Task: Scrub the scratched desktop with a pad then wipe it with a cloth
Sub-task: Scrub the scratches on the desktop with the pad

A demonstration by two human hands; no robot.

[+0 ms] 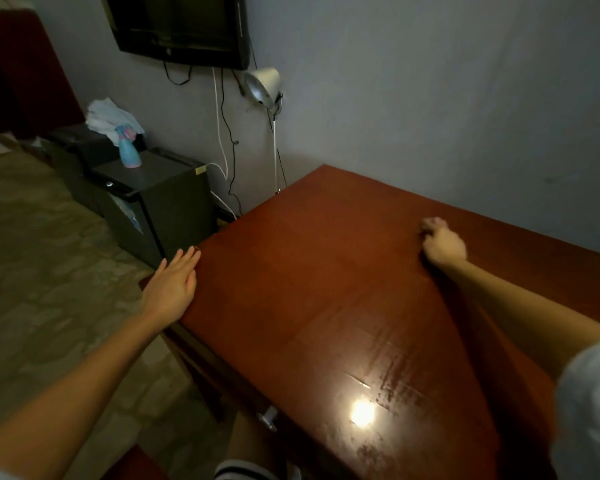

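Observation:
The reddish-brown desktop [326, 278] fills the middle and right of the view, with scratches and worn patches near a bright glare spot at its near end. My left hand [174, 285] lies flat with straight fingers on the desk's left edge. My right hand [442, 244] is far out on the desktop near the wall, fingers curled over a small pinkish pad [432, 222] that peeks out past the knuckles and is pressed on the wood. A white cloth [110, 117] lies bunched on the dark unit at the far left.
A blue and pink spray bottle [129, 148] stands on a black mini fridge [160, 199] left of the desk. A white desk lamp [262, 86] and cables hang at the wall under a mounted TV [181, 26]. Patterned floor spreads to the left.

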